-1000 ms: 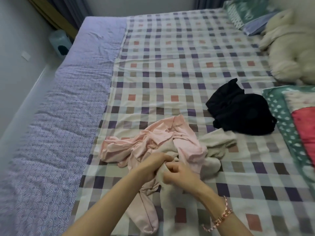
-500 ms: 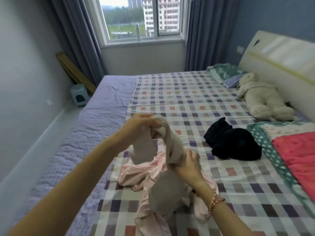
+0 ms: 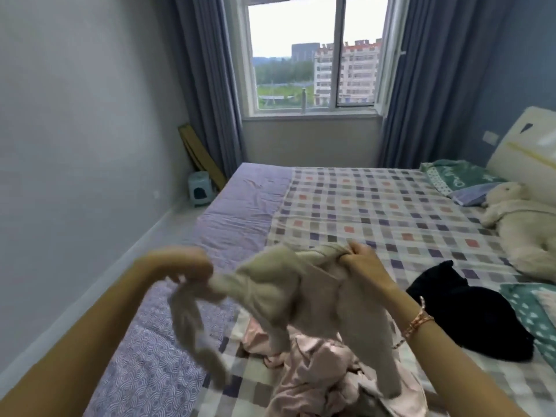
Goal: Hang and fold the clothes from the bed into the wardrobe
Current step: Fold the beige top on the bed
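A beige garment [image 3: 288, 284] hangs in the air above the bed, stretched between both hands. My left hand [image 3: 186, 266] grips its left end, blurred by motion, with a sleeve dangling below. My right hand [image 3: 361, 263] pinches the bunched fabric at its upper right edge. Under it, a crumpled pink garment [image 3: 313, 368] lies on the checked sheet [image 3: 376, 206]. A black garment [image 3: 469, 311] sits in a heap to the right of my right wrist. No wardrobe is in view.
A white plush toy [image 3: 517, 224] and pillows [image 3: 457, 179] lie by the headboard at right. A green and red quilt [image 3: 535, 308] is at the right edge. A small stool [image 3: 200, 191] and boards stand by the curtains under the window. A narrow floor strip runs along the left wall.
Both hands have lifted the beige garment off the pile and pulled it apart sideways, the left hand swinging left. My view has tilted up from the bed to the window.
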Demonstrator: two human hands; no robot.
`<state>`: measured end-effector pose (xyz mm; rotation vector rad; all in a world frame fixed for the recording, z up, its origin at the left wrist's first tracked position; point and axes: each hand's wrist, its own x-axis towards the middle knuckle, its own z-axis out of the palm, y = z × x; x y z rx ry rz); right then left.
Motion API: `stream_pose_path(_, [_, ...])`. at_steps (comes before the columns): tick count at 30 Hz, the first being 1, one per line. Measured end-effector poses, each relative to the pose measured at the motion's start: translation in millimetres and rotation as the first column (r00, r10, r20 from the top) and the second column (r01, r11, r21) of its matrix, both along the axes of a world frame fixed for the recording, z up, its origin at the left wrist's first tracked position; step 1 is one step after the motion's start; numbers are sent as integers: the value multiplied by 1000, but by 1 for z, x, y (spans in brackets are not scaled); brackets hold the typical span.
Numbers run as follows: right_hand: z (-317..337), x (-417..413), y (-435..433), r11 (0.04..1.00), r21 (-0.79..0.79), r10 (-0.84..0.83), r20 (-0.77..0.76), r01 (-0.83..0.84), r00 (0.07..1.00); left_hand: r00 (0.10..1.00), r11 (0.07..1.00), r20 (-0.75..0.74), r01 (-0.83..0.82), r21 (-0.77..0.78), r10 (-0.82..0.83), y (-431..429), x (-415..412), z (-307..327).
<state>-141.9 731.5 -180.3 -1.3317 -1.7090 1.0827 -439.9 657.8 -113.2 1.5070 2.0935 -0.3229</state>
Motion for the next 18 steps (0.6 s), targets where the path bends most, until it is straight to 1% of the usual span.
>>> stream_pose_path(1, [10,-5,2,992,21,122,32,-122,992,999,995,29,27,-94,-24,-5,9,-11])
stream_pose_path(2, [22,-11,3,971,48,230,56,-233,972,993,992,109,57,-114,-45,-8,22,-19])
stream_pose_path(3, [30,-19,5,932,74,349,84,-355,934,975,995,209,82,-58,-68,-9,34,-29])
stream_pose_path(4, [39,-31,9,881,82,457,114,-467,882,941,996,329,66,56,-81,-6,43,-37])
stream_pose_path(5, [45,-38,9,837,84,526,147,-540,838,878,987,467,31,157,-102,-3,54,-46])
stream_pose_path(6, [50,-49,14,800,102,569,183,-592,801,793,973,599,-35,227,-111,4,56,-54])
stream_pose_path(7, [53,-56,18,773,130,592,205,-621,779,693,969,710,-64,238,-129,9,60,-61])
stream_pose_path(8, [56,-63,25,755,163,600,220,-636,769,604,973,787,-79,217,-126,13,62,-66])
stream_pose_path(9, [58,-66,31,749,185,599,224,-637,769,555,978,824,-85,191,-113,16,64,-72])
stream_pose_path(10, [60,-67,36,749,198,593,224,-632,773,549,976,830,-110,189,-99,18,66,-77])
stream_pose_path(11, [61,-68,45,746,200,595,230,-636,770,563,965,823,-163,205,-79,20,69,-79])
stream_pose_path(14, [61,-64,61,752,199,568,288,-628,771,599,903,801,-346,257,2,31,66,-82])
stream_pose_path(15, [60,-63,67,754,205,554,310,-624,772,626,878,779,-384,286,20,35,63,-80])
stream_pose_path(18, [50,-54,85,773,225,467,430,-593,773,763,802,644,-413,432,46,44,46,-72])
